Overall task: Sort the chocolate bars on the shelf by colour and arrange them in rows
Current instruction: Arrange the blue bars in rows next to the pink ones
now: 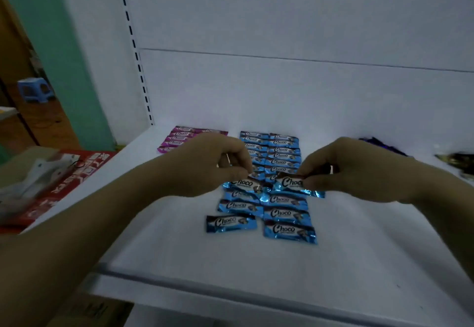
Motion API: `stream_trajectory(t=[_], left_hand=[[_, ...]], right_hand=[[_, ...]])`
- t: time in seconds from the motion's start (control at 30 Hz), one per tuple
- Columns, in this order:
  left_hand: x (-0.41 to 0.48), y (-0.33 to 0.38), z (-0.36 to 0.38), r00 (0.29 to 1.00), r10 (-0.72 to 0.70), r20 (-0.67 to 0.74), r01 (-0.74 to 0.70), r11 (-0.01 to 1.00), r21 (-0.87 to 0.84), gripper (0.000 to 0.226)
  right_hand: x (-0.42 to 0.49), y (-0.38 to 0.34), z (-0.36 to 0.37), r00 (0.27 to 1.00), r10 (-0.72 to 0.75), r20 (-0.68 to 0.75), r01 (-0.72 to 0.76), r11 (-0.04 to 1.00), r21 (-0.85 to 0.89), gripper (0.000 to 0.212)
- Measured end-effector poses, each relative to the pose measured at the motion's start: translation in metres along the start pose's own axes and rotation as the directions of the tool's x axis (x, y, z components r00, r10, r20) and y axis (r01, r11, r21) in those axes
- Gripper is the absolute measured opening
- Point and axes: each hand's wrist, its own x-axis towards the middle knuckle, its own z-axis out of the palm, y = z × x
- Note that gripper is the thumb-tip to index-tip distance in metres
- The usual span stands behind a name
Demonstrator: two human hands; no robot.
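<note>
Blue Choco bars (284, 156) lie in two columns down the middle of the white shelf (179, 249). My left hand (205, 165) pinches one blue bar (243, 185) in the left column. My right hand (354, 167) pinches another blue bar (292, 183) over the right column. Pink bars (179, 138) lie stacked in a row at the back left, partly hidden by my left hand. Dark purple bars (379, 144) show behind my right hand, and a gold-wrapped bar (459, 160) lies at the far right.
The shelf's back panel (282, 83) rises behind the bars. A red box (64, 180) and a clear plastic pack (33, 180) sit left of the shelf. A blue stool (34, 90) stands on the floor at far left. The shelf's front lip (230, 290) runs below.
</note>
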Motion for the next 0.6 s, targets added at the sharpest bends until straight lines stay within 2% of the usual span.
stream_trajectory(t=[0.1, 0.27, 0.33, 0.5, 0.6], left_hand=[[0.031, -0.022, -0.005, 0.992, -0.077, -0.097, 0.074, 0.997, -0.037, 0.005], [0.084, -0.054, -0.002, 0.974, -0.195, -0.113, 0.188, 0.98, -0.073, 0.014], [0.102, -0.063, -0.001, 0.966, -0.23, -0.116, 0.223, 0.972, -0.071, 0.013], [0.132, -0.077, 0.004, 0.962, -0.233, -0.141, 0.231, 0.973, -0.028, 0.007], [0.137, -0.079, 0.011, 0.971, -0.218, -0.101, 0.221, 0.975, 0.017, 0.009]], right_hand=[[0.03, 0.023, -0.007, 0.988, 0.09, -0.129, -0.092, 0.996, -0.009, 0.011], [0.075, 0.05, -0.009, 0.941, 0.238, -0.239, -0.196, 0.962, 0.189, 0.004], [0.089, 0.059, -0.01, 0.915, 0.273, -0.297, -0.215, 0.953, 0.214, 0.011], [0.11, 0.07, -0.006, 0.864, 0.334, -0.377, -0.21, 0.919, 0.333, 0.02], [0.114, 0.074, 0.002, 0.859, 0.326, -0.395, -0.202, 0.924, 0.324, 0.02]])
